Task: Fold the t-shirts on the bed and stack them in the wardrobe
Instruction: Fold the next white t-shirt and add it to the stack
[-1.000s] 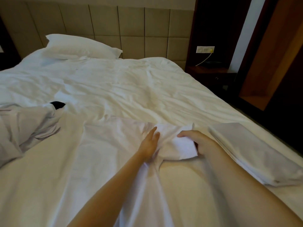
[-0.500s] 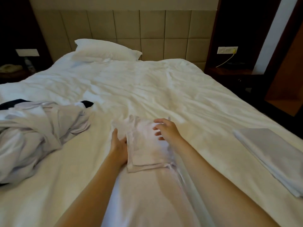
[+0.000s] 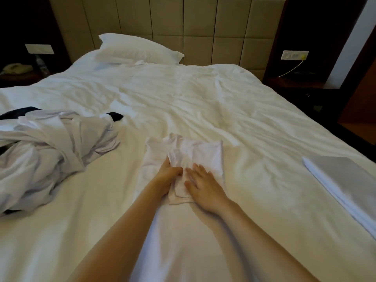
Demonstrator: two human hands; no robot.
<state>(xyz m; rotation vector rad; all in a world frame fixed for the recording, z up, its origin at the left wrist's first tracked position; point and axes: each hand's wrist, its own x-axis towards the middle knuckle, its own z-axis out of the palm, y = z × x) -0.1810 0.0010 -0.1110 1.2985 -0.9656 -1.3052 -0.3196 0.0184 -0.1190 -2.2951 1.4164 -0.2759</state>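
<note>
My left hand (image 3: 169,177) pinching the white cloth t-shirt (image 3: 205,153) by the bed's (image 3: 203,98) near edge, right hand (image 3: 203,186) pressing it, fingers straight

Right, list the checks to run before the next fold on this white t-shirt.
1. Right hand flat, pressing the white t-shirt: ok.
2. Left hand holding the folded edge: ok.
3. Folded top part smooth: not ok, the fabric is bunched beside the left hand.
4. Lower part lying straight between the arms: ok.
5. Folded stack lying tidy at the right of the bed, ready for another: ok.
6. Wardrobe shelf space: cannot tell, not shown.
</note>
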